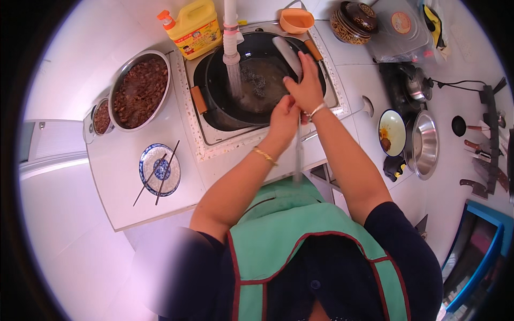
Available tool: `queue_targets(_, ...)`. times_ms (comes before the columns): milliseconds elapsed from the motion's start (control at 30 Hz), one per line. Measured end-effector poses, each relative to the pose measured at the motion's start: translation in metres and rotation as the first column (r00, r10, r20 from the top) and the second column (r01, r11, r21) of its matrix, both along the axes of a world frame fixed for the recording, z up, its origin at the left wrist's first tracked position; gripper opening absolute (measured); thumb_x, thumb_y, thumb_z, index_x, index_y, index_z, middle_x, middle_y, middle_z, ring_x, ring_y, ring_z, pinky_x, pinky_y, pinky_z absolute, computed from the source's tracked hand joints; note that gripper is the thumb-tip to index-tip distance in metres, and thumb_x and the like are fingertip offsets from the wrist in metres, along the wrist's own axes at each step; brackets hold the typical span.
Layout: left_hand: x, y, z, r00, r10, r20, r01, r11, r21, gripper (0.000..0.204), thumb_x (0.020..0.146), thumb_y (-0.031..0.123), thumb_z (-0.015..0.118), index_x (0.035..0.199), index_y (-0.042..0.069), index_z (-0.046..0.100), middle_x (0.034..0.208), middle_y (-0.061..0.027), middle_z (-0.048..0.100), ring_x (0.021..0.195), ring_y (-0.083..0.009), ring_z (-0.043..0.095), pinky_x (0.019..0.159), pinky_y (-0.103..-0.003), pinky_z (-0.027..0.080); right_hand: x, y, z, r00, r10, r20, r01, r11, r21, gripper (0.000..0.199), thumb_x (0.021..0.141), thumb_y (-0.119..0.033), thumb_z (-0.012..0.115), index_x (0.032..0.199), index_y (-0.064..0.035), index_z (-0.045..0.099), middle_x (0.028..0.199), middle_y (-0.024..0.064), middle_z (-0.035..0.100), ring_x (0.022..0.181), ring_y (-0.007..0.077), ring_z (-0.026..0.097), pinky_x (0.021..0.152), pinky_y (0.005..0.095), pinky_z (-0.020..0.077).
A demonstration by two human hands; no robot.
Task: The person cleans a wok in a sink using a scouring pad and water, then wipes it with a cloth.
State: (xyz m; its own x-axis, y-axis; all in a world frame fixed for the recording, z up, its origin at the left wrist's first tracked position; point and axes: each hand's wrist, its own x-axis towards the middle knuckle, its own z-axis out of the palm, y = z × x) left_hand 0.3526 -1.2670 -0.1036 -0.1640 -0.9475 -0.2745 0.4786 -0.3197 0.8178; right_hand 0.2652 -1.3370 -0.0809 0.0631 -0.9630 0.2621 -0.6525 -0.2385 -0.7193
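Observation:
A black two-handled wok point(219, 109) sits in the sink point(201, 144), water running into it from a white faucet point(230, 43). Cloudy water and a dark, wiry patch, perhaps a scouring pad point(254, 83), show inside. Over the wok's right side, my left hand point(284, 120) is closed around a long metal spatula point(288, 55). Its flat grey end points up and away; its thin handle hangs toward my apron, slightly blurred. My right hand point(308, 88) lies along the flat end, thumb and fingers gripping it. Some fingertips are hidden.
On the left stand a steel bowl of dark reddish-brown food point(140, 91) and a patterned bowl point(168, 184) with chopsticks. A yellow jug point(198, 29) and an orange basket point(297, 21) sit behind. At right are a soiled bowl point(393, 128), a steel basin point(425, 144) and wall-hung knives point(474, 187).

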Motion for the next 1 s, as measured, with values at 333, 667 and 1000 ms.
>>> queue_targets(333, 0.156, -0.039, -0.058, 0.155, 0.628, 0.763, -0.192, 0.777, -0.600, 0.015, 0.082, 0.009, 0.055, 0.095, 0.007, 0.060, 0.093, -0.0125, 0.060, 0.089, -0.0278, 0.059, 0.077, -0.036, 0.047, -0.022, -0.040, -0.099, 0.235, 0.529, -0.815, -0.192, 0.848, 0.495, 0.027, 0.081, -0.009, 0.052, 0.106, -0.0098, 0.061, 0.110, 0.0119, 0.057, 0.105, 0.0303, 0.053, 0.084, 0.0412, 0.0455)
queue_targets(667, 0.216, -0.071, -0.090, 0.917, 0.315, 0.244, -0.367, 0.906, 0.210, 0.025, 0.089, 0.019, 0.054, 0.110, 0.007, 0.049, 0.067, -0.0005, 0.046, 0.048, -0.0082, 0.042, 0.044, -0.023, 0.037, 0.013, -0.054, -0.161, 0.156, 0.713, -0.684, -0.779, 0.515, 0.358, 0.027, 0.078, -0.010, 0.051, 0.102, -0.0035, 0.061, 0.115, 0.0126, 0.054, 0.107, 0.0284, 0.052, 0.079, 0.0385, 0.0505)
queue_targets(1000, 0.212, -0.070, -0.085, 0.897, 0.323, 0.302, -0.406, 0.873, 0.270, 0.025, 0.087, 0.021, 0.056, 0.104, 0.004, 0.047, 0.062, -0.0011, 0.045, 0.043, -0.0082, 0.039, 0.039, -0.024, 0.035, 0.021, -0.051, -0.172, 0.190, 0.673, -0.715, -0.775, 0.550, 0.312, 0.028, 0.078, -0.010, 0.051, 0.104, -0.0029, 0.059, 0.119, 0.0149, 0.051, 0.111, 0.0319, 0.050, 0.073, 0.0384, 0.0533)
